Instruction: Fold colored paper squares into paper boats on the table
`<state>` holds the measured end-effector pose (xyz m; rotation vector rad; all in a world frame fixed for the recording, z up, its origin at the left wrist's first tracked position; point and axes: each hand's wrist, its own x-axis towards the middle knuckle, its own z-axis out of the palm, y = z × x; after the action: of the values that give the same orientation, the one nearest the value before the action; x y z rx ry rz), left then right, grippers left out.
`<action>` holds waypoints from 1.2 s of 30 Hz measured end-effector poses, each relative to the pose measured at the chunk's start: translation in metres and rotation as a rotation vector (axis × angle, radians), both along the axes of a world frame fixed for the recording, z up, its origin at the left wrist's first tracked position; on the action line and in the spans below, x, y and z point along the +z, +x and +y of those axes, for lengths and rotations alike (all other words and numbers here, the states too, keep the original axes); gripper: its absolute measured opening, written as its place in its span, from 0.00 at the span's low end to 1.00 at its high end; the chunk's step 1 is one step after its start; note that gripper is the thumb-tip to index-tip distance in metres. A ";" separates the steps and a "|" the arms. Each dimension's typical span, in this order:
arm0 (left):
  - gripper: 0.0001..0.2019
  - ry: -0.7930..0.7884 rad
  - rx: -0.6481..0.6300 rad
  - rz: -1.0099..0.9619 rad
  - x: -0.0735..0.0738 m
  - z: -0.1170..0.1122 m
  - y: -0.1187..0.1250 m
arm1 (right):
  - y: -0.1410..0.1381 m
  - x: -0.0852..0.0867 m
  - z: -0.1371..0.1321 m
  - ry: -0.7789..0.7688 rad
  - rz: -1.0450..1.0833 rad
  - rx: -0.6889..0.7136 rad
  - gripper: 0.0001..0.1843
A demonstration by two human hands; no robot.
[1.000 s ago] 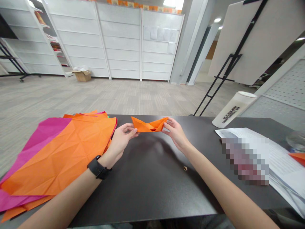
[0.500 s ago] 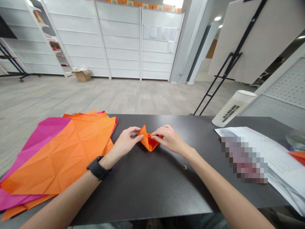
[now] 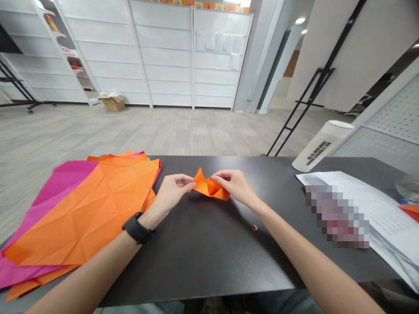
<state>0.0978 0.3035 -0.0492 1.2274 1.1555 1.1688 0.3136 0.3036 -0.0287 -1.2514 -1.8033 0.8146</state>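
A small folded orange paper piece (image 3: 208, 188) is held just above the dark table (image 3: 209, 257), near its far middle. My left hand (image 3: 173, 192) pinches its left point with thumb and fingers closed. My right hand (image 3: 235, 186) grips its right side, fingers curled over the top fold. A black watch (image 3: 136, 228) sits on my left wrist.
A stack of large creased orange and pink paper sheets (image 3: 81, 213) covers the table's left side. White printed papers (image 3: 366, 209) lie at the right, with a white cylinder (image 3: 322, 146) at the far right edge. A small brown bit (image 3: 254, 227) lies by my right forearm.
The folded paper was stretched wide between both hands, then pushed together into a compact shape. My hands have moved closer to each other and slightly lower.
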 end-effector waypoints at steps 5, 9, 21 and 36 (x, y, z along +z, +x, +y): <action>0.12 -0.084 0.094 -0.165 0.004 0.000 -0.003 | 0.004 0.001 0.003 0.029 -0.004 -0.004 0.09; 0.13 -0.082 0.155 -0.262 0.006 0.003 -0.007 | 0.006 0.006 0.004 -0.115 0.213 -0.098 0.18; 0.14 0.030 0.232 -0.406 0.007 0.004 -0.008 | 0.006 -0.008 0.010 -0.416 0.686 0.031 0.15; 0.14 0.015 0.130 -0.415 0.005 0.005 -0.006 | 0.005 -0.011 0.013 -0.440 0.828 -0.001 0.14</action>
<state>0.0923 0.3088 -0.0444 0.8732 0.9217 1.4509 0.3185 0.3166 -0.0397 -0.9427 -0.9783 1.5117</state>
